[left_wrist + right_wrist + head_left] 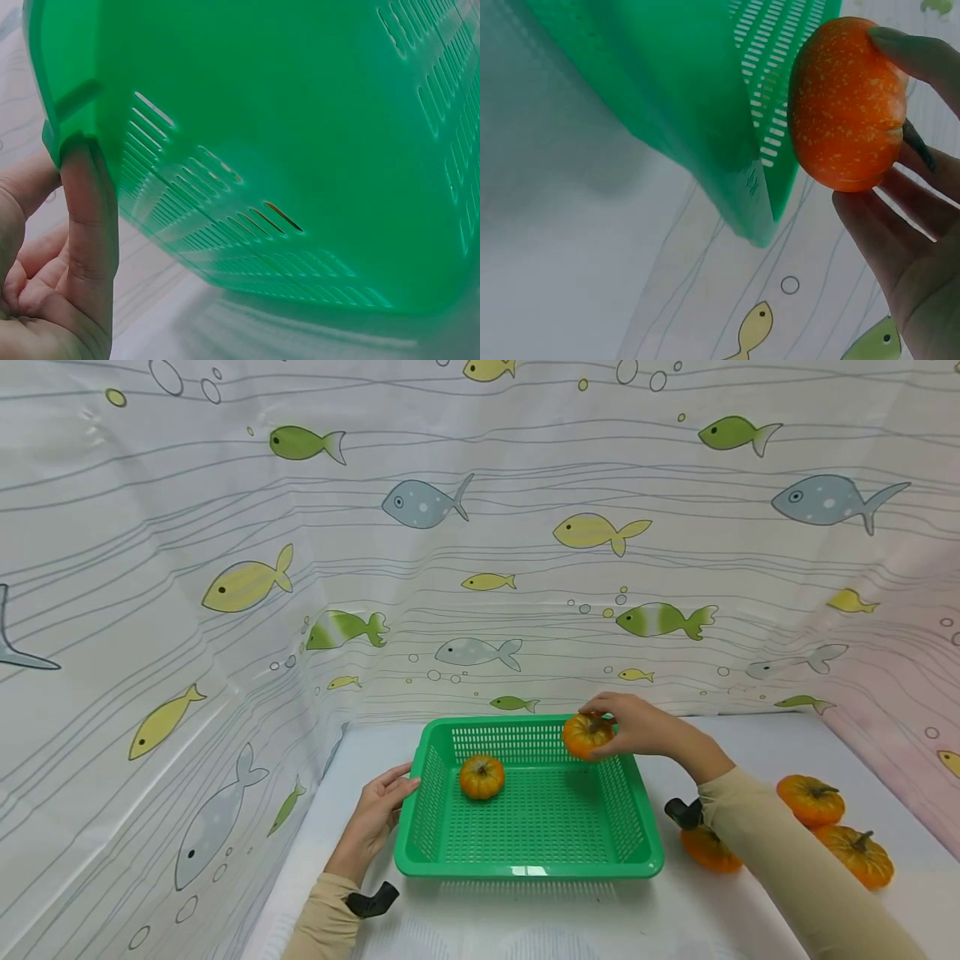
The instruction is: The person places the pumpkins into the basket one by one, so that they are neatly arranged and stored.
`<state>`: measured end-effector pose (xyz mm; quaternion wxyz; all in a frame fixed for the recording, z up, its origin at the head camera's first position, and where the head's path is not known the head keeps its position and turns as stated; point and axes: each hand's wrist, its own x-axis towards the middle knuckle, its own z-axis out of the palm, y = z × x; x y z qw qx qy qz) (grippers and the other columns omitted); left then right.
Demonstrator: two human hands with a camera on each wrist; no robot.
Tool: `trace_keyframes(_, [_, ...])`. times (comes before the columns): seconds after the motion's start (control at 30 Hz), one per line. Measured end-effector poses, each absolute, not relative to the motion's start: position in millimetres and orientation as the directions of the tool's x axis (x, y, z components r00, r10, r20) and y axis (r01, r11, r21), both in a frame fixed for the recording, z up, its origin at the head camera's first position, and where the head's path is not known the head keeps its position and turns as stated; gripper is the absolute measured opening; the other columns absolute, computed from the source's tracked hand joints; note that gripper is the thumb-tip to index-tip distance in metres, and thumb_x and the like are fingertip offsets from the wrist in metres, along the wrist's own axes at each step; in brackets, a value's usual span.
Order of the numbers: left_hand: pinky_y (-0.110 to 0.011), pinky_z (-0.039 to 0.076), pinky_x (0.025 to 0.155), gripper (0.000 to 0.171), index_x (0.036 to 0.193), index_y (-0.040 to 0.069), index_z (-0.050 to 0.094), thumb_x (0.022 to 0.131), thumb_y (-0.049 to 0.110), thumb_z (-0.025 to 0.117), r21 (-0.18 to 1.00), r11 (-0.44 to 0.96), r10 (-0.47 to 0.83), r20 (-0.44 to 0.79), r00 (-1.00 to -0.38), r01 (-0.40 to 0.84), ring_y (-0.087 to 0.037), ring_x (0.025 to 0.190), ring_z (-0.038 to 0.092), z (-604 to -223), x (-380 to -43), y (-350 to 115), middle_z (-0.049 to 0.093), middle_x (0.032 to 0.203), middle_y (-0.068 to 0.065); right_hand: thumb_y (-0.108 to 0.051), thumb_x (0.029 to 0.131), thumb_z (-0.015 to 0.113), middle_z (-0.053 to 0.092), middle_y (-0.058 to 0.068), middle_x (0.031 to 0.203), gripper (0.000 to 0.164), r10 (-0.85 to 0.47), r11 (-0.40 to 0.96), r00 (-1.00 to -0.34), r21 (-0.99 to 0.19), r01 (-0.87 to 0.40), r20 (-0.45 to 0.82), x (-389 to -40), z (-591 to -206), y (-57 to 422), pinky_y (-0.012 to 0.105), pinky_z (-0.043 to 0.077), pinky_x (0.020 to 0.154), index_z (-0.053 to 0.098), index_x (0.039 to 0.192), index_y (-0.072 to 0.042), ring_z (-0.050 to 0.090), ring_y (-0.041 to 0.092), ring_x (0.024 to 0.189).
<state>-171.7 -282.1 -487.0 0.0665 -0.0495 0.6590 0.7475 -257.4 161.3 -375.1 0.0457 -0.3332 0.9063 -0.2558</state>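
Over the back right corner of the green basket [465, 868], the right hand [633, 727] pinches an orange pumpkin [582, 740] between thumb and fingertips, while the left hand [375, 814] touches the basket's left rim, though whether it pinches there I cannot tell. A second pumpkin [482, 779] lies inside the basket, back left, and three more pumpkins [810, 802] sit to its right, so this looks like the placing step, and the next move seems to call for lowering the held one before letting go
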Motion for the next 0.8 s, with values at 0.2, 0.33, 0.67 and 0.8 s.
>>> trace_keyframes(0.2, [-0.021,0.064,0.073,0.058,0.153,0.002,0.044,0.101,0.013,0.067,0.978,-0.125,0.027,-0.167,-0.986,-0.17,-0.005,0.08,0.074,-487,-173,-281,0.072,0.093,0.007,-0.033,0.078,0.09,0.069,0.011,0.128,0.071,-0.628,0.651,-0.775,-0.499,-0.572,0.069,-263,-378,149,0.047,0.06,0.098,0.064,0.137,-0.003,0.065,0.029,0.116])
trace_keyframes(0.33, [-0.021,0.064,0.073,0.057,0.152,0.002,0.045,0.101,0.013,0.067,0.978,-0.119,0.016,-0.173,-0.985,-0.173,-0.005,0.081,0.074,-488,-173,-281,0.072,0.093,0.007,-0.029,0.079,0.089,0.069,0.014,0.129,0.069,-0.643,0.632,-0.764,-0.528,-0.567,0.052,-265,-380,141,0.047,0.06,0.098,0.063,0.137,-0.001,0.065,0.031,0.117])
trace_keyframes(0.67, [-0.021,0.064,0.074,0.058,0.152,0.001,0.043,0.101,0.016,0.067,0.983,-0.1,0.019,-0.155,-0.988,-0.157,-0.004,0.082,0.074,-488,-172,-282,0.073,0.095,0.008,-0.027,0.079,0.09,0.07,0.012,0.126,0.064,-0.673,0.634,-0.739,-0.495,-0.595,0.027,-273,-389,115,0.04,0.061,0.094,0.066,0.133,-0.002,0.066,0.027,0.113])
trace_keyframes(0.8, [-0.021,0.064,0.074,0.058,0.152,0.0,0.043,0.101,0.015,0.067,0.984,-0.1,0.019,-0.147,-0.989,-0.148,-0.004,0.082,0.074,-488,-172,-281,0.073,0.094,0.007,-0.025,0.079,0.09,0.072,0.011,0.122,0.06,-0.693,0.62,-0.72,-0.485,-0.617,0.031,-274,-392,105,0.037,0.061,0.091,0.069,0.129,-0.002,0.065,0.023,0.107])
